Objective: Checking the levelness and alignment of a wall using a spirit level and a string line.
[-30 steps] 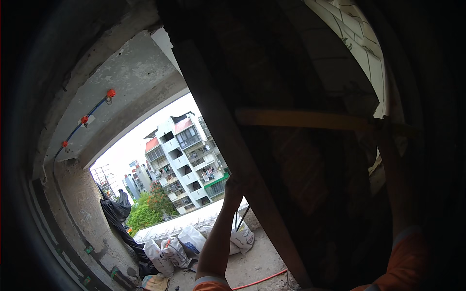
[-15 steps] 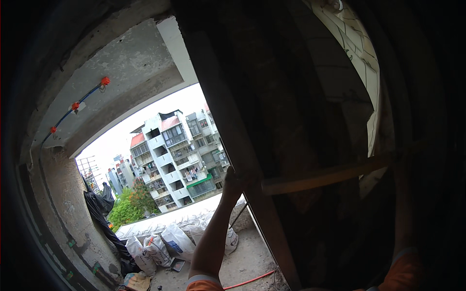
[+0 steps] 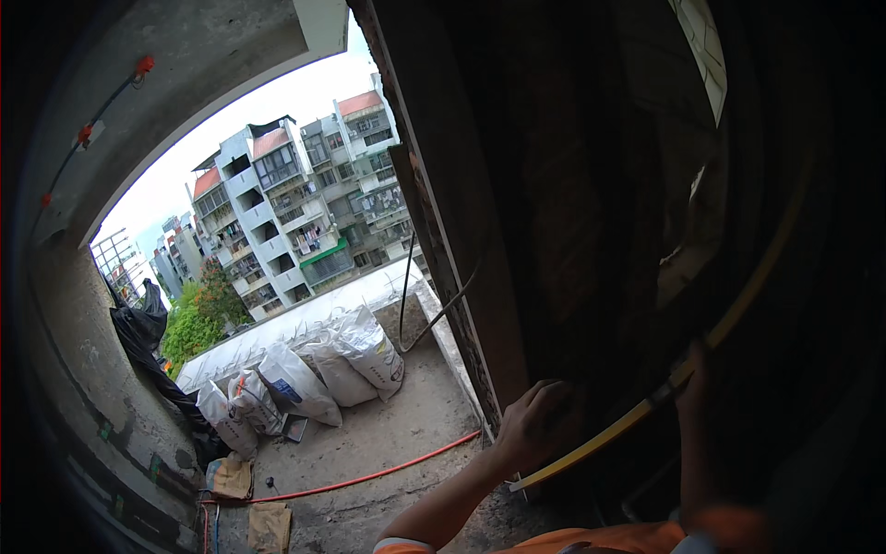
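Note:
A long, narrow yellow strip point(image 3: 609, 432) slants from low centre up into the dark on the right. It looks bowed, with a pale lower end and a dark band partway along; its exact kind I cannot make out. My right hand point(image 3: 692, 377) is closed on it, dim in shadow. My left hand point(image 3: 538, 427) is beside the strip's lower end, close to the dark wall's edge. Its fingers are curled, and shadow hides what they hold, if anything. The dark wall point(image 3: 461, 185) rises in front of me.
Several white sacks point(image 3: 297, 383) lean along the low parapet point(image 3: 305, 309) at left. A red hose point(image 3: 369, 480) crosses the concrete floor near flattened brown bags point(image 3: 269, 527). A bent dark cable point(image 3: 434, 319) stands by the wall edge. Black sheeting point(image 3: 143, 319) hangs at the opening's left side.
My view has shifted. My left hand has come off the wall's edge higher up and moved lower and to the right. The yellow strip, nearly level before, now slopes steeply, its left end lower.

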The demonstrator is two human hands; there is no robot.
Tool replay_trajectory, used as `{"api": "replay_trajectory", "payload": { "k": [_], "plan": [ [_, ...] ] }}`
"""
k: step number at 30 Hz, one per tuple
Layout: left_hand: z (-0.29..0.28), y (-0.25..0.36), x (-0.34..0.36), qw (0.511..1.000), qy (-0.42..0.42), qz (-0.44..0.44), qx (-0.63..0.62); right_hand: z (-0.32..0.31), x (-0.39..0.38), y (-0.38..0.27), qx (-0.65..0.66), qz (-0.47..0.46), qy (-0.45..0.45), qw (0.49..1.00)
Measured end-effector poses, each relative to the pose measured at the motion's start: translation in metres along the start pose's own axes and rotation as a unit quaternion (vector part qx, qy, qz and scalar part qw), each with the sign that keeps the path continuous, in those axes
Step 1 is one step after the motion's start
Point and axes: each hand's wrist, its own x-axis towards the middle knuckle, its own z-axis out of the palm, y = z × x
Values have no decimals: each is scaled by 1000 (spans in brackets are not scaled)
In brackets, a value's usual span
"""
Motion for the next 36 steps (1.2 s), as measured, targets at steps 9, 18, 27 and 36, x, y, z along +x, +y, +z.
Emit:
{"api": "replay_trajectory", "payload": {
  "k": [9,18,27,36],
  "plan": [
    [11,15,-29,973,-44,-208,-93,44,-142,138,-392,-200,-259,860],
    [-10,-44,-110,840,94,-480,-233,52,-116,159,-289,-139,-506,801],
    [-1,-153,-164,821,128,-508,-229,186,41,66,-357,-237,-496,755],
    [20,-189,-140,840,91,-507,-167,199,62,52,-401,-265,-571,666]
  ]
}}
